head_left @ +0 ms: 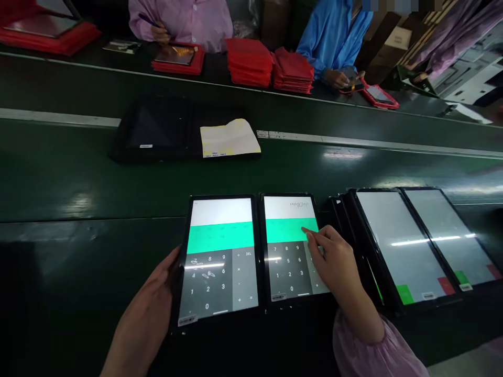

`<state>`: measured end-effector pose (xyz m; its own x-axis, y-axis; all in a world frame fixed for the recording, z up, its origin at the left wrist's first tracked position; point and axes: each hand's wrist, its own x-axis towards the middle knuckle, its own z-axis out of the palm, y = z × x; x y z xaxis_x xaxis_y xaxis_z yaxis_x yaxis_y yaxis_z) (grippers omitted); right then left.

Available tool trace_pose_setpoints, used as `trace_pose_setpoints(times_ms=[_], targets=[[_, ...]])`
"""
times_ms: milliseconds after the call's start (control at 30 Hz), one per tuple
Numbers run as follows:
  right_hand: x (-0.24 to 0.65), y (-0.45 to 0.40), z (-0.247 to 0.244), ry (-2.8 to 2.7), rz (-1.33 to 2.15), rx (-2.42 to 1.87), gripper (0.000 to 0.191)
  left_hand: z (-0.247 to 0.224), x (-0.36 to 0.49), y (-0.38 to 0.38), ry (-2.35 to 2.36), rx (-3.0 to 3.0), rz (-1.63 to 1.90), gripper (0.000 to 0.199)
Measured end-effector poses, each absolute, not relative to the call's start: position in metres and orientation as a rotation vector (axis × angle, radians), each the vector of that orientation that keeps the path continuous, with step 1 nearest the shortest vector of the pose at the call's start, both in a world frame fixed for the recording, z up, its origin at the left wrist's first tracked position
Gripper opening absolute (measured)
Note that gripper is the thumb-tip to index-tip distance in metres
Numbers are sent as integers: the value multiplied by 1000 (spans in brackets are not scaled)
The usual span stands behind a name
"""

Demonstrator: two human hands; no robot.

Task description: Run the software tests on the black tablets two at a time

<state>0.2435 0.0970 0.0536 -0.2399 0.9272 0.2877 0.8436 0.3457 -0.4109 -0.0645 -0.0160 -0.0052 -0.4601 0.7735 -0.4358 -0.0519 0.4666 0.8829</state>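
Observation:
Two tablets with calculator screens lie side by side on a dark surface. My left hand is at the left edge of the left tablet, its fingers partly hidden behind that edge. The right tablet shows some characters at the top of its display and a green band below. Over that band, my right hand has its index finger extended to the screen, thumb close beneath it and the other fingers curled. Nothing shows in the right hand.
To the right lie more tablets with pale screens. Beyond, a dark tablet and a white paper lie on the green bench. Across it, two people handle devices beside stacks of red pouches.

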Motion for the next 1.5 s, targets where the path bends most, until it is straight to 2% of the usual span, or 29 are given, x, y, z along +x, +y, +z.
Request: trace_pose_setpoints(times_ms=[133,267,400,500,633,733,833,1000,1233,1367,1500], targets=[[210,89,60,-2231,356,-1435,45,0,-64,-3,1576,281,1257,67],[164,84,57,-2449,529,-1376,44,0,-70,20,1671,383,1280,62],[138,86,49,-2558,525,-1383,43,-2,-74,22,1627,463,1287,62],[139,88,48,-2513,444,-1380,43,-4,-77,15,1611,482,1243,64],[144,87,50,-2436,381,-1423,54,-5,-81,12,1554,565,1220,70],[139,85,48,-2470,387,-1366,49,-6,-82,12,1508,562,1223,79],[133,85,46,-2498,376,-1312,45,-6,-81,12,1510,568,1243,79],[136,85,47,-2417,317,-1364,54,-7,-77,13,1467,551,1256,84],[116,58,43,-2610,492,-1051,46,-14,-73,17,1544,641,1253,83],[120,61,42,-2523,510,-1132,47,-14,-72,18,1630,719,1226,82],[137,77,45,-2399,371,-1380,47,-8,-69,18,1626,643,1232,85]])
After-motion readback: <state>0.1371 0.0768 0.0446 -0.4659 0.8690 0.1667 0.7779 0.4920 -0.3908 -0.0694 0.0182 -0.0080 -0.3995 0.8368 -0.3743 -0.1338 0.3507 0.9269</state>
